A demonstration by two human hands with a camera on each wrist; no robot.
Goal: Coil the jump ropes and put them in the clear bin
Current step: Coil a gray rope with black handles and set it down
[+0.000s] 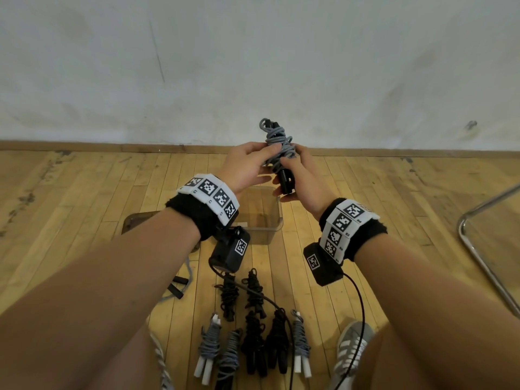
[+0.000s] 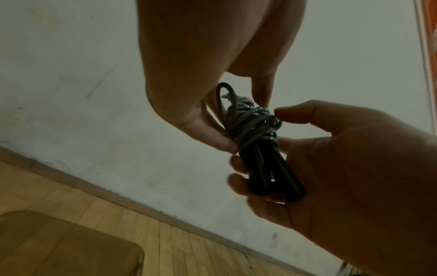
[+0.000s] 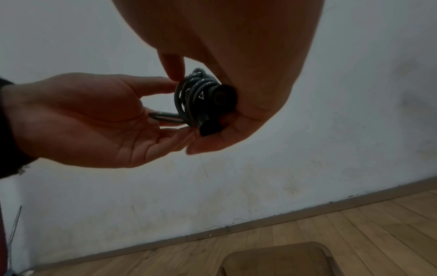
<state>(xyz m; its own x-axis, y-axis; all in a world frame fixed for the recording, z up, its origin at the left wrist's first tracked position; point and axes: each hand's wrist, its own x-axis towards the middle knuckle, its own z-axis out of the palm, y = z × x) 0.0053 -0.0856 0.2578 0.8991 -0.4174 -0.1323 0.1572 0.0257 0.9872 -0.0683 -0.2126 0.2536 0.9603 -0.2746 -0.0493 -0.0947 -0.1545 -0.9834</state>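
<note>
Right now the right hand (image 1: 295, 175) grips the gray jump rope's (image 1: 277, 143) black handles while the left hand (image 1: 247, 167) pinches its wraps. If that pinch eases, the loose end loop could spring free, uncoiling above the clear bin (image 1: 274, 220) below.

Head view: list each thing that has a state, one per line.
Grey rope: coiled round its black handles, held by both hands above the bin.
Left hand: grips the coil.
Right hand: grips the handles.
Bin: open, looks empty.
Floor ropes: seven bundles coiled.

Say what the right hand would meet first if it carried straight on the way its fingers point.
Probably the white wall: the right hand, gripping the grey jump rope, points forward and upward, well above the clear bin. Depth uncertain.
</note>
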